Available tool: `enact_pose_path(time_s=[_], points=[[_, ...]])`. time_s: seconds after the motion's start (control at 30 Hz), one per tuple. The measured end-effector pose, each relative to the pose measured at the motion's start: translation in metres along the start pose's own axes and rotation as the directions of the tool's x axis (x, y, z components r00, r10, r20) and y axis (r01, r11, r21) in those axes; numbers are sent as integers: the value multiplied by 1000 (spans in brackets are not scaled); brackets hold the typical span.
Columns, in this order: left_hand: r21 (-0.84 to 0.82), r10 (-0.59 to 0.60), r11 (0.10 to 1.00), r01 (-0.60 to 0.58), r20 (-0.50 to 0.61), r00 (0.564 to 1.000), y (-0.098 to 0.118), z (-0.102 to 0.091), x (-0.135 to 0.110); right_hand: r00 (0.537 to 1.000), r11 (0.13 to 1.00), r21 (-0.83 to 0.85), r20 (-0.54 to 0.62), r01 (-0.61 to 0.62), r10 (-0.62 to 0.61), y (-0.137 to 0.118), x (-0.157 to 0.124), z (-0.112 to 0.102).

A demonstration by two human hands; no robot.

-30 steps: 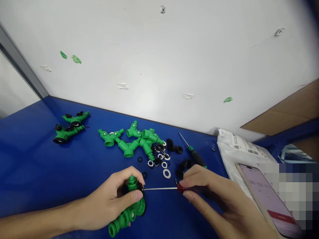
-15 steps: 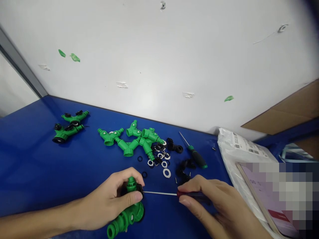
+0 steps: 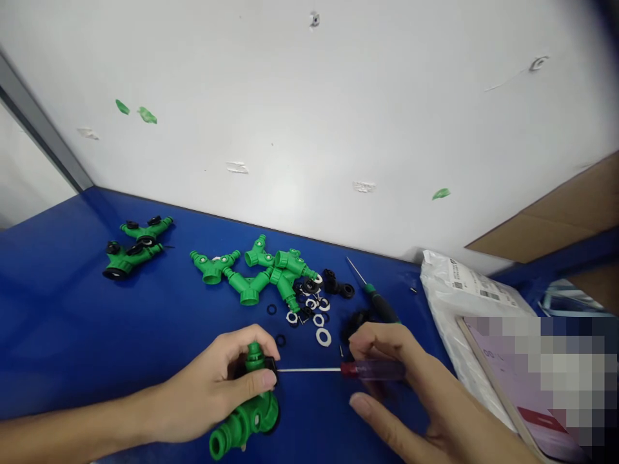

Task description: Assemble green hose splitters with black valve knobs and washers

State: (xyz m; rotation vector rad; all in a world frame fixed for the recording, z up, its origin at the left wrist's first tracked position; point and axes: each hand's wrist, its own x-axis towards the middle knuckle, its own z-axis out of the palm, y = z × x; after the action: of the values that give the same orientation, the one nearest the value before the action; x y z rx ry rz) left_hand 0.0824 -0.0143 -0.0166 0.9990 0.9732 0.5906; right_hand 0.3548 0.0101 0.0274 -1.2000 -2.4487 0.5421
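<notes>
Green connector (image 3: 242, 426) sits gripped in left hand (image 3: 217, 388), right hand (image 3: 425, 380) splayed wide around screwdriver (image 3: 372, 370)

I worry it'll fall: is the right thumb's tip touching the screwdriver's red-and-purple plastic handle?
Apart. The head view shows blue tabletop between the right thumb tip and the screwdriver handle.

here's a bare left hand (image 3: 232, 380), slim fingers (image 3: 261, 338), short thumbnail (image 3: 267, 378), bare left forearm (image 3: 97, 415), and there, a bare right hand (image 3: 428, 399)
</notes>
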Motion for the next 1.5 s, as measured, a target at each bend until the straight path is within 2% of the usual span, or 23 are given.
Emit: enact_pose_path(time_s=[0.1,0.27,0.37,0.43,0.53,0.73,0.93,1.03,1.2,1.37,1.5], points=[[27,41,999,-41,-32,999,0,-1,1,999,1000,17,35,-25,24,6,-3,0],[128,108,987,-101,-47,993,1,-2,1,996,997,-66,-75,48,-53,-6,2,2],[121,109,987,-103,-39,993,0,-2,1,993,997,-74,-115,-18,9,-14,1,2],[103,95,991,-92,-31,995,0,-2,1,995,997,-64,-91,-38,32,-13,-1,0],[92,80,993,-78,-21,997,-2,-2,1,999,998,-61,-40,32,-34,-5,-2,0],[48,96,994,-95,-26,995,-2,-3,3,989,988,-120,-100,101,-113,-6,7,4],[43,91,995,-89,-50,995,0,-3,3,999,998,-65,-37,12,-14,-10,6,-1],[47,96,994,-94,-51,994,0,-2,2,999,998,-36,-10,50,-51,-7,5,-2],[48,90,995,-88,-55,994,0,-4,2,993,992,-66,-43,106,-109,-16,10,2],[40,89,995,-87,-49,995,1,-5,3,1000,999,44,-13,-13,14,-16,9,-1],[42,67,997,-66,-16,998,5,-5,1,997,997,37,-37,67,-66,-3,5,-2]])
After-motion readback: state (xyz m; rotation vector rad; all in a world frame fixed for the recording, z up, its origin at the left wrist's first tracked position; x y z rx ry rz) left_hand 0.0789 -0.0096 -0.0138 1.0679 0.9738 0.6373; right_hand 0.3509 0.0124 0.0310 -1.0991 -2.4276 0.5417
